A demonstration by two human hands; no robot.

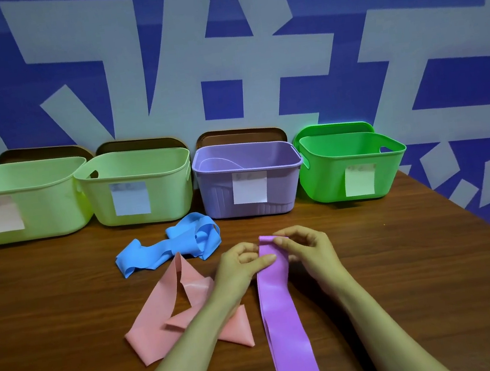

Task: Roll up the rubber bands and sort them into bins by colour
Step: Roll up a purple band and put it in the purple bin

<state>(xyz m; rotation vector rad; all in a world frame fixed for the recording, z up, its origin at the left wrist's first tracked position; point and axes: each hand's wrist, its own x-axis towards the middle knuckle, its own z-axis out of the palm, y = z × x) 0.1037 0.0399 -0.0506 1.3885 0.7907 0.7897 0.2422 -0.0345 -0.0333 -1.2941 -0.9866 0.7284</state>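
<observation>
A long purple rubber band (282, 314) lies flat on the wooden table, running from the near edge toward the bins. My left hand (242, 266) and my right hand (305, 249) both pinch its far end, which is folded over. A pink band (158, 318) lies crumpled under my left forearm. Behind it sits a tangled blue band (177, 245). Four bins stand in a row at the back: two pale green (26, 211) (161, 196), a purple bin (216, 189) and a bright green bin (324, 181), each with a paper label.
The bins stand against a blue and white patterned wall (219, 48). Brown lids (240, 136) lean behind three of them. The table's right edge (472, 217) runs diagonally toward me.
</observation>
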